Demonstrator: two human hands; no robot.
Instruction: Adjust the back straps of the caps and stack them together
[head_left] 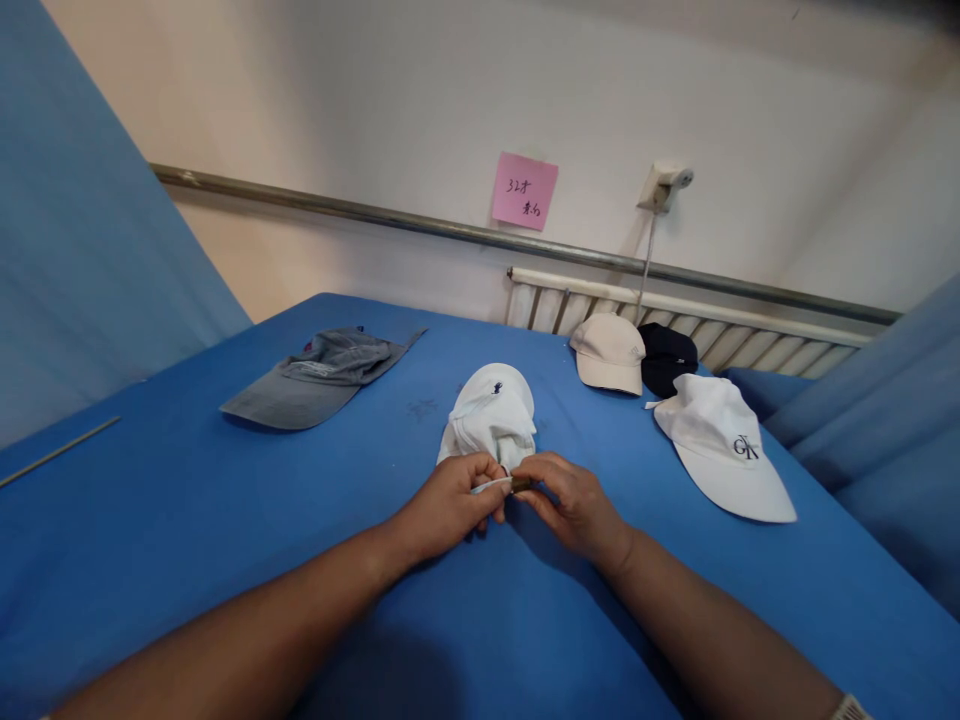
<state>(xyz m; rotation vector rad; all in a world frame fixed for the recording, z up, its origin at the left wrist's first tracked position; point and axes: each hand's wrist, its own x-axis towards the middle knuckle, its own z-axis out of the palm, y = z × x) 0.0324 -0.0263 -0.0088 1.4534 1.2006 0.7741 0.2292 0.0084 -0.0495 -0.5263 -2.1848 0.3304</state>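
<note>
In front of me a white cap (491, 410) with a small dark emblem lies on the blue surface, its brim pointing away. My left hand (457, 500) pinches the white strap (491, 486) at the near end of this cap. Close against it, the fingers of my right hand (574, 500) are closed on a small brass-coloured buckle (520, 483) at the strap's end. The fingertips of both hands almost meet there. How strap and buckle join is partly hidden by the fingers.
A grey cap (315, 375) lies at the left, and a thin stick (60, 452) beyond it. At the right are a beige cap (609, 350), a black cap (667, 358) and a white lettered cap (724, 445). Blue curtains (82, 220) hang at both sides; a radiator (551, 305) stands behind.
</note>
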